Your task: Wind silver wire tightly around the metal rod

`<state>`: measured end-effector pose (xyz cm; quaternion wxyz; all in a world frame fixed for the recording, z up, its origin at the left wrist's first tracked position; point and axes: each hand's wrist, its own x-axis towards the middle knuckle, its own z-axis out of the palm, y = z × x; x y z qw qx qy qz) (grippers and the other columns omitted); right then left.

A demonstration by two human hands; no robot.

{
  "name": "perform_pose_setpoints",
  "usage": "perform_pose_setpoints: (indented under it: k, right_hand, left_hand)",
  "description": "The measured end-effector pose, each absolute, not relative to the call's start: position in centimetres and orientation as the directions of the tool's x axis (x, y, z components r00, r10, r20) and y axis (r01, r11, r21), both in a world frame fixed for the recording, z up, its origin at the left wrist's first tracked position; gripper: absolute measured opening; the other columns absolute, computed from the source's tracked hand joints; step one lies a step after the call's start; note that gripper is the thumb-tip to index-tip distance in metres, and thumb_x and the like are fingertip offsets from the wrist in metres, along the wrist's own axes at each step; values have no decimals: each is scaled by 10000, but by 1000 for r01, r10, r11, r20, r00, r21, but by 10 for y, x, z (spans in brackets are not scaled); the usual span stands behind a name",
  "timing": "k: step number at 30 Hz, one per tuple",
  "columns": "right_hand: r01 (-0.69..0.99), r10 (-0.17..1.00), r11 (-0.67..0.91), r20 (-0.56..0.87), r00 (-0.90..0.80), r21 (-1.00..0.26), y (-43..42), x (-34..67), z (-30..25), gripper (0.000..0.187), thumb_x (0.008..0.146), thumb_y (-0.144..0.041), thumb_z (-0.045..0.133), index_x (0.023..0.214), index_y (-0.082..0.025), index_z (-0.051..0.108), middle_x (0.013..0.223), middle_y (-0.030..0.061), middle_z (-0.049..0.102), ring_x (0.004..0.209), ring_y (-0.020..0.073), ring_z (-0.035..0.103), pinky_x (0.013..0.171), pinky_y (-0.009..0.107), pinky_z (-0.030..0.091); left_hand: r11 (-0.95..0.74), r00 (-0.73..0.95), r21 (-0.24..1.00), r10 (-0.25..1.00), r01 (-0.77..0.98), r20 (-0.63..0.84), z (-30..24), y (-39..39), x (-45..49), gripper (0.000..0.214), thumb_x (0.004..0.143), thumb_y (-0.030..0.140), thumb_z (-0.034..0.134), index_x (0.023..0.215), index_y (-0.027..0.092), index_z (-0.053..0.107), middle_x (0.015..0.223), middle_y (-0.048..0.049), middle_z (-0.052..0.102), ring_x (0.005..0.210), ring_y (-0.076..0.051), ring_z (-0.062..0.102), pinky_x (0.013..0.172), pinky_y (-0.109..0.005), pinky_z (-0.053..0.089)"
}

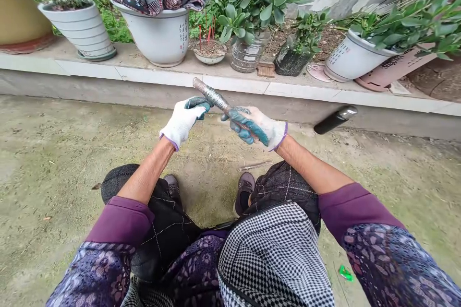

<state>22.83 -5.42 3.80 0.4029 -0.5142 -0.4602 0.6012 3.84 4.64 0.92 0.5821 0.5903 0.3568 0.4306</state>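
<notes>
A brownish stick (200, 86) with silvery wire or thread (217, 99) wound around its middle slants across the space between my hands. My right hand (254, 124), in a white glove with a blue-green coated palm, is wrapped around the stick's lower end. On the other side, my left hand (187, 117), gloved the same way, has its fingers closed together close beside the wound part. Whatever those fingers pinch is too small or too hidden to make out. Both hands are raised in front of my knees, above the ground.
A low tiled ledge (158, 77) runs across ahead, bearing several potted plants, a bowl of red sticks (210, 53) and a small brush (265, 70). A black bottle (334, 120) leans at its foot. A thin stick (255, 165) lies near my right shoe (245, 189).
</notes>
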Motion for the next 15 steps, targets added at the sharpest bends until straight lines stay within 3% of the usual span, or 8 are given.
perform_pose_setpoints:
  k: [3,9,12,15]
  right_hand:
    - [-20,955,-261,-255,-149,-965,-53,234,35,359,893,-472,654,1033,-142,631,577,-67,488,349,48,350,267,171,275]
    - [49,945,-231,-236,-225,-972,-52,236,38,412,907,-524,605,1060,-144,642,577,-57,493,362,67,366,293,199,313]
    - [228,954,-199,-242,-178,-953,-50,235,37,403,939,-506,523,1072,-145,645,639,-9,573,422,102,468,349,225,383]
    - [552,996,-86,-79,38,-829,-46,235,30,356,941,-432,494,1081,-149,658,770,50,667,551,137,560,490,256,466]
  left_hand:
    - [-87,395,992,911,-91,116,10,46,38,259,654,246,751,878,121,717,802,-32,704,650,-111,585,604,-245,489]
    - [116,560,973,828,-201,18,18,32,32,204,733,237,714,881,109,659,746,-41,671,609,-116,623,623,-278,534]
    - [124,564,966,825,-228,27,16,31,33,168,711,190,712,843,101,656,760,-47,682,609,-117,638,608,-270,546]
    - [100,559,985,829,-143,-3,14,31,35,153,693,148,714,823,91,658,805,-74,710,597,-118,649,567,-253,542]
